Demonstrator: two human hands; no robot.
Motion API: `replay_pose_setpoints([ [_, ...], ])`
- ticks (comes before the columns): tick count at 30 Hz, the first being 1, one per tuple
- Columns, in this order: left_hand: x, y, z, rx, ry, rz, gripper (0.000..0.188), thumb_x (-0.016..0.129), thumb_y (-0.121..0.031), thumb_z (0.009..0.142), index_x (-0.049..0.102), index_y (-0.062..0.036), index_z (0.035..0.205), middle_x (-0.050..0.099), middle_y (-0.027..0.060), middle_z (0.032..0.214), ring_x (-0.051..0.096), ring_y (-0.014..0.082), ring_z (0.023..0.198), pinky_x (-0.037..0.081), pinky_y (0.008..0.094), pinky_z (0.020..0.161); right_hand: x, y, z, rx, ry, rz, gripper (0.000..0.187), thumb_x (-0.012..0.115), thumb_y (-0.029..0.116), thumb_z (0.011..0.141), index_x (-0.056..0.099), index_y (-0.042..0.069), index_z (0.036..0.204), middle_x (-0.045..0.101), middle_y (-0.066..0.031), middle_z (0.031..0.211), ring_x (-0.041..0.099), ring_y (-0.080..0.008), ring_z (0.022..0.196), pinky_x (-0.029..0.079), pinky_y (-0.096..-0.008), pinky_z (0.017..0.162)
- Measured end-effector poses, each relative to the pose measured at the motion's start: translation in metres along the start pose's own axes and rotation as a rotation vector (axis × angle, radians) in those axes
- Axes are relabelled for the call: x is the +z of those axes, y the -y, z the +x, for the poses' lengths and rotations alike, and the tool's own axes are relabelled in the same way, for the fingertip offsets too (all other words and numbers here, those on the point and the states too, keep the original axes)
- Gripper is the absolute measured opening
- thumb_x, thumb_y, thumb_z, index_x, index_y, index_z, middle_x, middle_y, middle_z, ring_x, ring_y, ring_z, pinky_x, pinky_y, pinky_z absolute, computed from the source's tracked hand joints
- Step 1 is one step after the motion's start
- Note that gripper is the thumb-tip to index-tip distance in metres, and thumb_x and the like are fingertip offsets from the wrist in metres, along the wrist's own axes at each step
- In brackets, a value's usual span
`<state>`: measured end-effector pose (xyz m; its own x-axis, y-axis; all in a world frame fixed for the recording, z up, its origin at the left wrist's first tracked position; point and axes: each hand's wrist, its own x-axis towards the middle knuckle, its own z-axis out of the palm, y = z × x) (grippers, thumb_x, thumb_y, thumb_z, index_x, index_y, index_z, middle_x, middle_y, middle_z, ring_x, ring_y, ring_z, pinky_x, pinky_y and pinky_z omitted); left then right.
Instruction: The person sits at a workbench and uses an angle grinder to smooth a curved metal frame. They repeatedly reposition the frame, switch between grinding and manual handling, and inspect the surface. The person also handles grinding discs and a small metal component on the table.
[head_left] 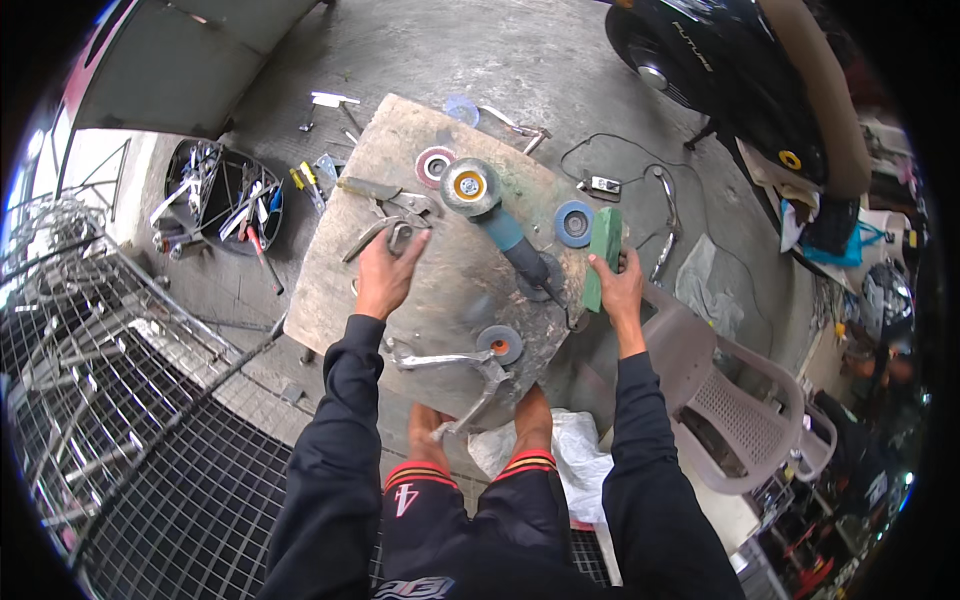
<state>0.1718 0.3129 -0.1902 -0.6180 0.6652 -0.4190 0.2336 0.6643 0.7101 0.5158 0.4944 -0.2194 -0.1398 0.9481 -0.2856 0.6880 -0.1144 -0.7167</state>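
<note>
My left hand is over the left part of a worn wooden board, its thumb and fingers on either side of the ringed end of a grey metal bracket. A long flat metal lever lies just beyond it. In my right hand is a green bar, like polishing compound, held upright at the board's right edge. Between the hands rests a teal and dark angle grinder, its round disc facing up. A forked metal bracket lies at the near edge beside a grey disc.
The wooden board also bears a red-rimmed disc and a blue disc. Left stands a tool bin by a metal grid. A plastic chair, cable and motorcycle are right.
</note>
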Motion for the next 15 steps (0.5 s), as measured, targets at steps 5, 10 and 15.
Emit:
replay_pose_setpoints([
  [5, 0.091, -0.057, -0.013, -0.153, 0.038, 0.307, 0.073, 0.08, -0.064, 0.081, 0.073, 0.0077, 0.093, 0.073, 0.0319, 0.09, 0.073, 0.0467, 0.091, 0.057, 0.0515, 0.08, -0.006, -0.023, 0.041, -0.001, 0.103, 0.13, 0.062, 0.087, 0.036, 0.08, 0.066, -0.01, 0.116, 0.075, -0.0203, 0.096, 0.072, -0.0274, 0.084, 0.056, -0.0385, 0.075],
  [10, 0.184, -0.083, -0.011, -0.551, -0.155, 0.209, 0.09, 0.081, -0.079, 0.068, 0.076, 0.0079, 0.093, 0.074, 0.0324, 0.098, 0.072, 0.0479, 0.099, 0.057, 0.0523, 0.084, -0.015, -0.027, 0.059, 0.044, 0.306, 0.215, 0.058, 0.084, 0.025, 0.084, 0.064, -0.011, 0.125, 0.071, -0.0122, 0.098, 0.067, -0.0169, 0.084, 0.053, -0.0324, 0.073],
  [15, 0.226, -0.083, -0.005, -0.716, -0.344, 0.09, 0.087, 0.087, -0.074, 0.062, 0.078, 0.0069, 0.093, 0.075, 0.0307, 0.103, 0.073, 0.0467, 0.1, 0.057, 0.0541, 0.085, -0.023, -0.038, 0.07, 0.062, 0.484, 0.335, 0.054, 0.078, 0.029, 0.088, 0.066, -0.008, 0.125, 0.069, -0.0101, 0.098, 0.063, -0.0147, 0.081, 0.05, -0.0307, 0.069],
])
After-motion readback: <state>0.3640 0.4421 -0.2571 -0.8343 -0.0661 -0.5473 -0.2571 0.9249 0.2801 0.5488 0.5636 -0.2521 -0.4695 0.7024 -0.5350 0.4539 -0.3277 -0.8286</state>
